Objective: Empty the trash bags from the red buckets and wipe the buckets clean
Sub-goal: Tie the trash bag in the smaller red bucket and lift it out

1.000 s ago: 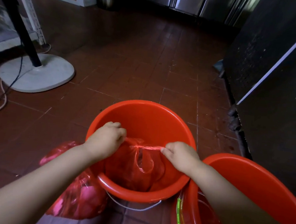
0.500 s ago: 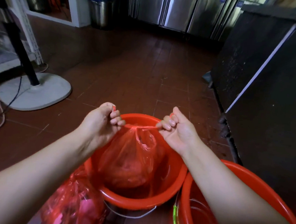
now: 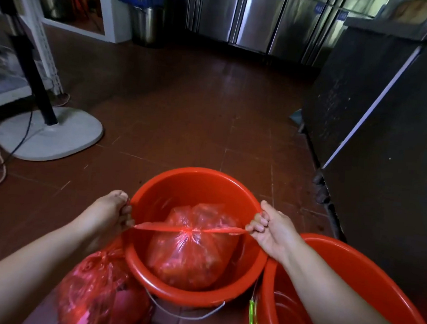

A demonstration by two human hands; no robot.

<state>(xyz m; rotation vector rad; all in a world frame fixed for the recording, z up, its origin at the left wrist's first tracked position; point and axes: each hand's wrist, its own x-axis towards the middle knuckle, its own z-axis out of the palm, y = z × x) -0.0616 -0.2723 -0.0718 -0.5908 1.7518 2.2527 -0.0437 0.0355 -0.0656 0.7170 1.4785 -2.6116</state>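
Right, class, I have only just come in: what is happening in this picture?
A person is tying shut a red trash bag that sits inside a red bucket on the tiled floor. The left hand and the right hand each pinch one end of the bag's twisted top and pull it taut across a knot. Another tied red bag lies on the floor beside the bucket, and a second red bucket stands to the right.
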